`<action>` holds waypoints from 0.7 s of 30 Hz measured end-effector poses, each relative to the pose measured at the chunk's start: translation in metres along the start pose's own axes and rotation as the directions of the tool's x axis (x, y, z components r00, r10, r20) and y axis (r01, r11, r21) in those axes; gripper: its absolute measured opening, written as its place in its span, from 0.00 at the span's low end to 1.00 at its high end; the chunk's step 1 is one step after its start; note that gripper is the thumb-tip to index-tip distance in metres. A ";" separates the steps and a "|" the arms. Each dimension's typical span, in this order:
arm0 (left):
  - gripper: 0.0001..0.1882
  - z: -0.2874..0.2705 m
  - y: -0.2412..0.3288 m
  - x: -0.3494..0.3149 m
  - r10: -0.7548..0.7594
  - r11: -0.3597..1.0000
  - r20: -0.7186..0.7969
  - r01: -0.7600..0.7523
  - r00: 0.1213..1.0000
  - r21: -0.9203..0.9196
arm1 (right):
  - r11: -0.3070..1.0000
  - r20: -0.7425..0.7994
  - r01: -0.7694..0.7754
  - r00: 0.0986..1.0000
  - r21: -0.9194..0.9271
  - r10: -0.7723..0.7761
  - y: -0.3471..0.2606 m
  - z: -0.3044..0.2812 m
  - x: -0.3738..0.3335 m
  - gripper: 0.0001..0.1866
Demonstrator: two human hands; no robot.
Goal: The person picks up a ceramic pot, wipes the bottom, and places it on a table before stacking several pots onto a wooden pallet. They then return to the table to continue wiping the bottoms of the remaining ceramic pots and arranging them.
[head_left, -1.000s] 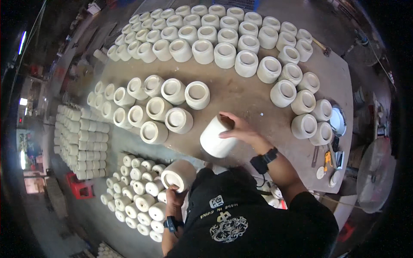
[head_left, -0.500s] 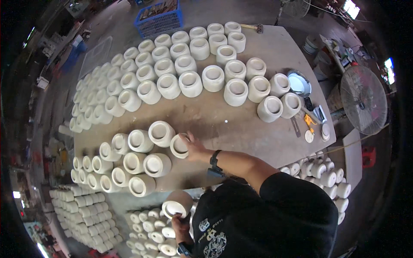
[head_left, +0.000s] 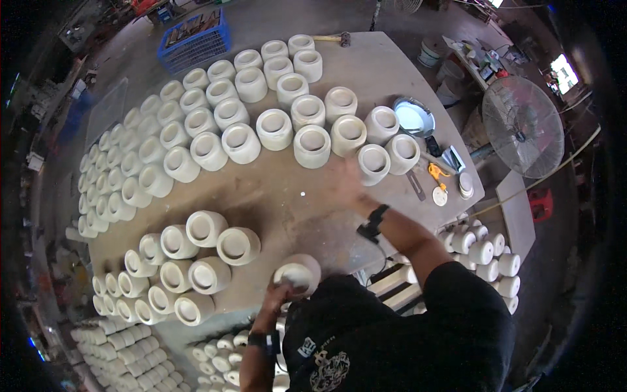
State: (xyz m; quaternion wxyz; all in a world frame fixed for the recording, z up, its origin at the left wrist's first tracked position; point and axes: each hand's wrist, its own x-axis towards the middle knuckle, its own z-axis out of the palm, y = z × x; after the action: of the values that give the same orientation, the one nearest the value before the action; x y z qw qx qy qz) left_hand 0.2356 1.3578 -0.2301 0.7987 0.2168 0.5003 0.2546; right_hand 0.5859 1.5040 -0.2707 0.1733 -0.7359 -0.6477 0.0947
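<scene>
At the table's near edge my left hand (head_left: 279,295) grips a round, cream-coloured plaster mould (head_left: 302,269), its thumb side dark against the pale face. My right hand (head_left: 346,184) is smeared by motion over the middle of the table, with its fingers close to the left side of a standing mould (head_left: 373,163). Whether they touch it I cannot tell. A dark wristband (head_left: 373,223) is on my right wrist. On the near left stands a group of similar moulds (head_left: 206,227), each with a round recess in its top.
Several rows of moulds (head_left: 240,142) fill the far side of the table (head_left: 287,215). A metal basin (head_left: 414,117), orange-handled tool (head_left: 436,172) and hammer (head_left: 344,39) lie on it. A fan (head_left: 522,127) stands at right, a blue crate (head_left: 194,40) beyond. More pieces (head_left: 482,252) are stacked below.
My right hand has left the near group's mould and swung right and away. My left hand has raised its mould to the table edge. The whole view has shifted.
</scene>
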 end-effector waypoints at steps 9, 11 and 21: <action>0.43 0.033 -0.033 0.090 -0.215 0.821 0.088 0.131 0.973 0.556 | 0.956 0.263 -0.125 0.945 -0.265 0.196 0.098 -0.053 0.022 0.74; 0.40 0.019 -0.032 0.092 -0.233 0.819 0.065 0.159 0.970 0.551 | 0.955 0.273 -0.145 0.938 -0.257 0.216 0.091 -0.055 0.026 0.74; 0.36 -0.020 -0.022 0.022 -0.072 0.989 -0.239 0.100 0.968 0.109 | -0.007 0.681 -0.683 0.728 0.730 -0.080 0.066 -0.031 -0.020 0.45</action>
State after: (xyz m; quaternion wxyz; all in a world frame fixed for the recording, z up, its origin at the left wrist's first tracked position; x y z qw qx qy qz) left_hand 0.2291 1.3564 -0.2662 0.7300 0.2109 0.6143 0.2130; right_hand 0.6548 1.4735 -0.2685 0.3982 -0.4827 -0.2311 0.7450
